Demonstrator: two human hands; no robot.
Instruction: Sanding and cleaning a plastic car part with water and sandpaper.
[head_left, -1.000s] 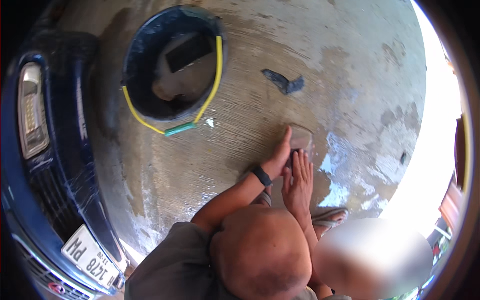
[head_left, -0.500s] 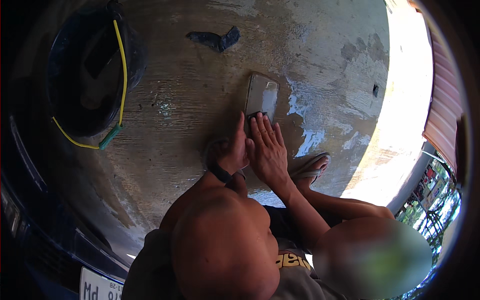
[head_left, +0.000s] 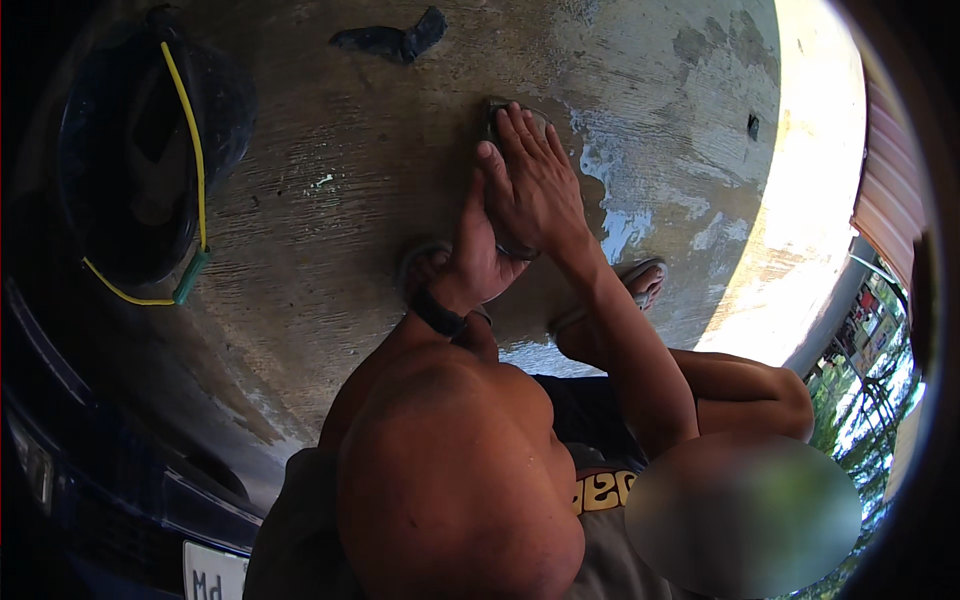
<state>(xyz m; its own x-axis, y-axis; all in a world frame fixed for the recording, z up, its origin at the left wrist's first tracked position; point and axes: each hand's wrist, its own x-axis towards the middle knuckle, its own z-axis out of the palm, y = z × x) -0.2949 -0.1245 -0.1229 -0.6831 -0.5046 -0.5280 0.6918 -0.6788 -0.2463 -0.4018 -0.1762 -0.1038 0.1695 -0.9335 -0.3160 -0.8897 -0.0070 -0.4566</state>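
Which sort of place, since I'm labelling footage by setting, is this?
Probably a shaded carport or driveway: a dark blue vehicle at the left, rough, wet-looking concrete underfoot, and a sunlit strip of ground along the right.

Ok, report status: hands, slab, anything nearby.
Right hand flat over slab, fingers extended; left hand close beside. Slab mostly covered. Black scrap on floor beyond, apart from both hands.
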